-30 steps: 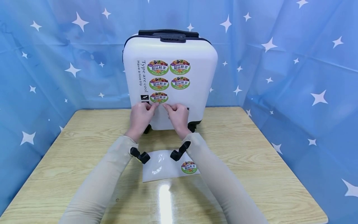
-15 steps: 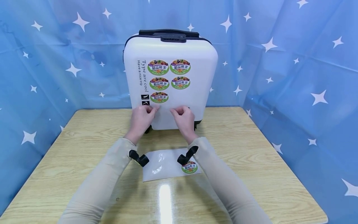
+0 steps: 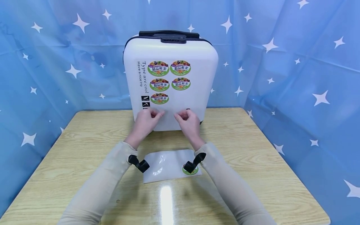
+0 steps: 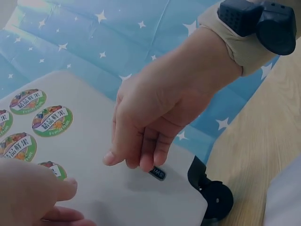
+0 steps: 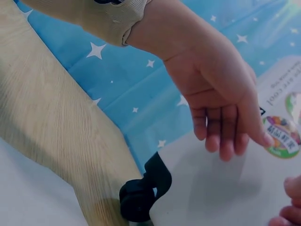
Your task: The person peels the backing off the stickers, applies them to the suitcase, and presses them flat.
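A white suitcase (image 3: pixel 201 78) stands upright on the table, with several oval fruit stickers on its front. The lowest sticker (image 3: pixel 159 98) sits in the left column, flat against the shell as far as I can see. Just below it is my left hand (image 3: pixel 147 121), its fingers loosely bent and nothing held. My right hand (image 3: pixel 190 123) is to the right, in front of the lower shell, with relaxed fingers and nothing between them. In the left wrist view, the right hand (image 4: pixel 153 115) hangs over a small dark label (image 4: pixel 158 173).
On the wooden table (image 3: pixel 253 162) a pale backing sheet (image 3: pixel 167 162) lies between my forearms. One oval sticker (image 3: pixel 191 171) on it is partly covered by the right wrist camera (image 3: pixel 194 163). Blue starred curtains (image 3: pixel 281 78) surround the table. A black suitcase wheel (image 4: pixel 217 200) touches the tabletop.
Both hands have come away from the lowest sticker and moved down. The right hand has also shifted right, widening the gap between the hands. The stickers stay where they were.
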`<control>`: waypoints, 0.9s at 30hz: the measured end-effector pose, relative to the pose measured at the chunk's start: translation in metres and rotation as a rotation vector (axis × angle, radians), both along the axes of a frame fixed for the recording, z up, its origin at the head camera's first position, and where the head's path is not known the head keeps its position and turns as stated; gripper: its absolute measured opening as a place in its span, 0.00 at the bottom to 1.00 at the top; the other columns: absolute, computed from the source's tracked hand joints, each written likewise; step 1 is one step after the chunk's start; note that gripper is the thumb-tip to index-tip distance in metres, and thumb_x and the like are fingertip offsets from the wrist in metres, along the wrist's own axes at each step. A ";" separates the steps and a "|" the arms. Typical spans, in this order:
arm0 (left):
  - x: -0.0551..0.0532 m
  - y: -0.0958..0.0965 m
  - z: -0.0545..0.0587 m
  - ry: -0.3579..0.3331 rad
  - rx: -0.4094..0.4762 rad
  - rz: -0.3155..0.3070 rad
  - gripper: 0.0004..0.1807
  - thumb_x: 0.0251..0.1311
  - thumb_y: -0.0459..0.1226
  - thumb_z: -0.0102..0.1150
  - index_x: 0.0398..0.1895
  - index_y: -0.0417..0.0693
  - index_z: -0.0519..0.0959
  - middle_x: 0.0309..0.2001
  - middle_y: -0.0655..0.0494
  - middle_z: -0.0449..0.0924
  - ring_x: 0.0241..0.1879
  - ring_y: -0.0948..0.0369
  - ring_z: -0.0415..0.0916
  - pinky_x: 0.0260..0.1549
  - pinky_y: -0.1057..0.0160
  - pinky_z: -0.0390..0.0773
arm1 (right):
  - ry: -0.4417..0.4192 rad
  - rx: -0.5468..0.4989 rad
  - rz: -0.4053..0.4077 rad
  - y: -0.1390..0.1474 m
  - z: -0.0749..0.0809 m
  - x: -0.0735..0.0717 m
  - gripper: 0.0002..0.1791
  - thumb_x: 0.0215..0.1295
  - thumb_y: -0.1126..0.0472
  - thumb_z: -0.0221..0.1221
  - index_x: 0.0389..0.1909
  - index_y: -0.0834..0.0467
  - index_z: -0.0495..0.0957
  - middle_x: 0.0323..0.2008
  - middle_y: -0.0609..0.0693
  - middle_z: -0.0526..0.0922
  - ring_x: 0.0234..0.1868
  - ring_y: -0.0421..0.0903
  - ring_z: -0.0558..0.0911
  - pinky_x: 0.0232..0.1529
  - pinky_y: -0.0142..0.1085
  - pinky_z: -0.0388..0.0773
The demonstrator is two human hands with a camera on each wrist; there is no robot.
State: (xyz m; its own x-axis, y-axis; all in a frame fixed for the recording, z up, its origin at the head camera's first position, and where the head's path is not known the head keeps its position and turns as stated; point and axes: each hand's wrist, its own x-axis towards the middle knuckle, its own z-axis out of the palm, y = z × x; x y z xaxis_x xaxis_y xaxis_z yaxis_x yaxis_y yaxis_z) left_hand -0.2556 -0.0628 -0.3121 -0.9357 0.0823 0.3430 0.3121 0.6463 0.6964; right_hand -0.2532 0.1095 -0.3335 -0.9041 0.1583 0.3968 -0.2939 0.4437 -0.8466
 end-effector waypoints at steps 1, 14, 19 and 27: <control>0.001 0.000 0.000 -0.010 -0.008 -0.002 0.18 0.61 0.48 0.58 0.29 0.42 0.82 0.25 0.52 0.79 0.24 0.57 0.70 0.23 0.62 0.69 | -0.006 -0.004 0.003 0.001 0.000 0.001 0.10 0.57 0.57 0.64 0.29 0.60 0.78 0.27 0.51 0.79 0.29 0.45 0.76 0.30 0.36 0.72; 0.016 0.005 -0.004 -0.087 -0.045 -0.094 0.17 0.60 0.48 0.58 0.28 0.42 0.81 0.25 0.54 0.78 0.24 0.58 0.71 0.23 0.63 0.71 | -0.054 -0.007 0.024 0.012 -0.009 0.016 0.09 0.56 0.59 0.65 0.31 0.62 0.79 0.28 0.52 0.79 0.29 0.45 0.76 0.30 0.34 0.72; 0.023 0.009 -0.009 -0.176 -0.060 -0.114 0.14 0.59 0.47 0.59 0.29 0.45 0.80 0.26 0.54 0.78 0.25 0.58 0.71 0.24 0.63 0.72 | -0.091 0.019 0.038 0.017 -0.011 0.025 0.09 0.57 0.57 0.64 0.32 0.60 0.79 0.28 0.51 0.79 0.31 0.46 0.76 0.32 0.36 0.73; 0.034 0.015 -0.018 -0.199 -0.098 -0.160 0.14 0.56 0.46 0.63 0.29 0.44 0.80 0.25 0.56 0.78 0.25 0.60 0.72 0.26 0.63 0.73 | -0.123 0.042 0.042 0.025 -0.014 0.037 0.08 0.58 0.57 0.64 0.31 0.59 0.80 0.28 0.50 0.79 0.30 0.46 0.76 0.32 0.36 0.72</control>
